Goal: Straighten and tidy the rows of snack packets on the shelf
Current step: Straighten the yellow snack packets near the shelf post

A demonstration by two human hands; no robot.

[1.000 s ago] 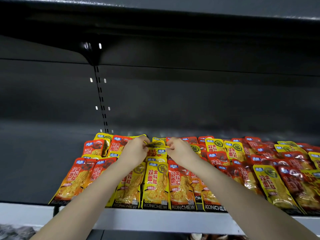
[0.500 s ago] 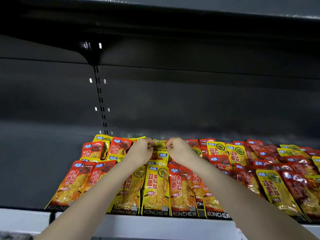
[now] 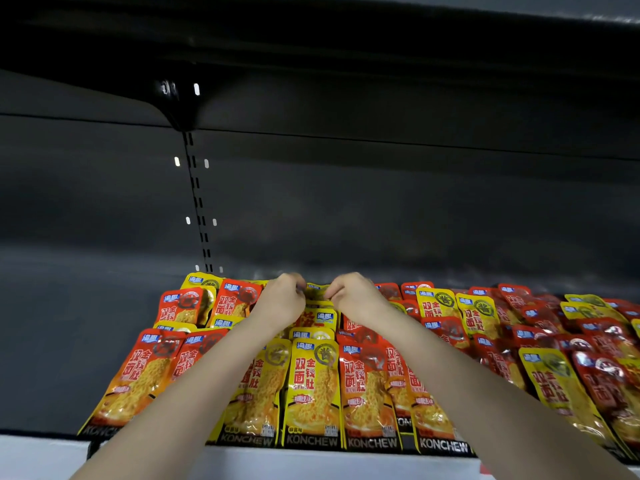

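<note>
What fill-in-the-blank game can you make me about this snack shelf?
The left hand and right hand pinch one ___ packet in the back row.
The front packets say ___ along the bottom.
The shelf has a ___ front edge.
Missing words: yellow; KONCHEW; white.

Reaching forward with bare left arm [image 3: 194, 386] and right arm [image 3: 460, 382], forearms converging; left hand [image 3: 282, 301] and right hand [image 3: 353, 297] level, near each other, not touching; backs turned up, fingers curled; pinching the top edge of one packet [image 3: 317, 293] from either side.
</note>
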